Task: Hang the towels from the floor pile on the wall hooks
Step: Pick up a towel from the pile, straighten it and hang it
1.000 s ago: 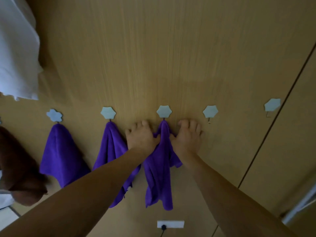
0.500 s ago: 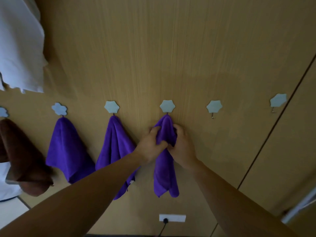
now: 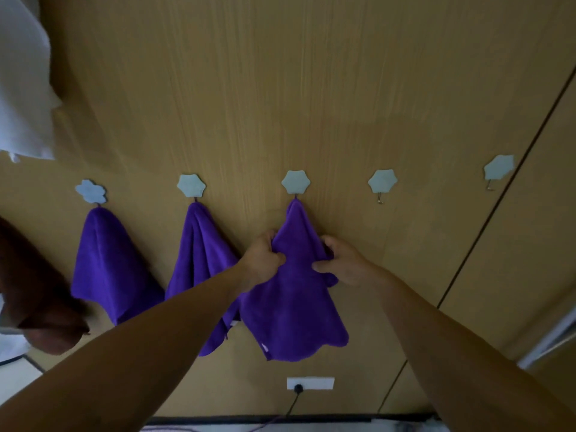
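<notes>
A purple towel [image 3: 296, 294] hangs from the middle flower-shaped hook [image 3: 295, 181] on the wooden wall. My left hand [image 3: 261, 260] grips its left edge and my right hand [image 3: 341, 265] grips its right edge, both about halfway down, spreading the cloth wide. Two more purple towels hang to the left: one [image 3: 204, 260] on the second hook [image 3: 191, 185], one [image 3: 107, 263] on the first hook [image 3: 91, 191]. Two hooks to the right, the nearer hook [image 3: 382, 181] and the far hook [image 3: 498, 167], carry nothing.
A brown towel [image 3: 34, 294] hangs at the far left edge. White fabric [image 3: 21, 82] hangs at the upper left. A white wall socket [image 3: 310, 383] with a black plug sits low on the wall. A dark vertical seam [image 3: 486, 216] divides the wall panels at right.
My hands have slid down from just under the hook to the towel's middle and moved apart, so the bunched towel now hangs spread out wide.
</notes>
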A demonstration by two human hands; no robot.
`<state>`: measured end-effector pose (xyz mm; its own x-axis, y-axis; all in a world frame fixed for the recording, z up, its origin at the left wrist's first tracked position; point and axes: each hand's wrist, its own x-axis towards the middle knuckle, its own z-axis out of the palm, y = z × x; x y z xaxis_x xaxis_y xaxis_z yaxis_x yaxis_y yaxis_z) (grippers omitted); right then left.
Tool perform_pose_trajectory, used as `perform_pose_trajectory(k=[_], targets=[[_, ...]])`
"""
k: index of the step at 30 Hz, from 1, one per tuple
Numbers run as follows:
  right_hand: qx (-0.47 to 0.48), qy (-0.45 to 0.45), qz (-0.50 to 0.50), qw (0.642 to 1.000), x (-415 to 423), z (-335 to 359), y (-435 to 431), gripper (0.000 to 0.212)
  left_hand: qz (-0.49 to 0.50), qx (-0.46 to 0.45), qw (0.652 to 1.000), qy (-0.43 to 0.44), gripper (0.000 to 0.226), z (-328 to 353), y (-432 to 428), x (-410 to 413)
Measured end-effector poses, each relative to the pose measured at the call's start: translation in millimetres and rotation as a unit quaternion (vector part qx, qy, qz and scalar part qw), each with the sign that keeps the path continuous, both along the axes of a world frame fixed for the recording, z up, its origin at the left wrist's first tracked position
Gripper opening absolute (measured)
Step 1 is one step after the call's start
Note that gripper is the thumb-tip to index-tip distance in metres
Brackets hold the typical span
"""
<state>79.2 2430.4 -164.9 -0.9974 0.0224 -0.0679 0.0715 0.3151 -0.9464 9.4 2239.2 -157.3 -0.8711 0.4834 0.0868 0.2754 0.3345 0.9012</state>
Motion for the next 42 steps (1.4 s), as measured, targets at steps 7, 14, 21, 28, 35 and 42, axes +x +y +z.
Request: perform_pose_trajectory(k=[7,14,21,28,35,42], targets=[[-0.049,0.020,-0.143,0.988,3.9,-18.8,7.9,0.046,0.039,-0.146,0.976,0.155,0.034,-5.7,2.0,-14.8],[0.039,-0.041,-0.299,0.953,-1.4,-48.7,18.0,0.027,0.049,-0.145,0.977,0.149,0.040,-8.7,2.6,-14.8],[0.146,0.148,-0.351,0.913,18.7,-30.0,3.9,0.045,0.098,-0.044,0.984,0.139,0.058,-9.5,3.0,-1.4],[0.167,0.152,-0.129,0.966,-5.9,-18.4,-45.0,0.064,0.024,-0.024,0.992,0.123,0.039,6.3,3.7,-1.1],[0.161,0.099,-0.178,0.966,-7.1,-29.0,-43.3,0.044,-0.016,-0.049,0.994,0.099,0.039,1.3,4.7,-0.3],[0.173,0.011,-0.237,0.956,8.9,-41.5,-57.2,0.047,-0.040,-0.150,0.986,0.067,0.038,-33.7,-7.3,-10.5]])
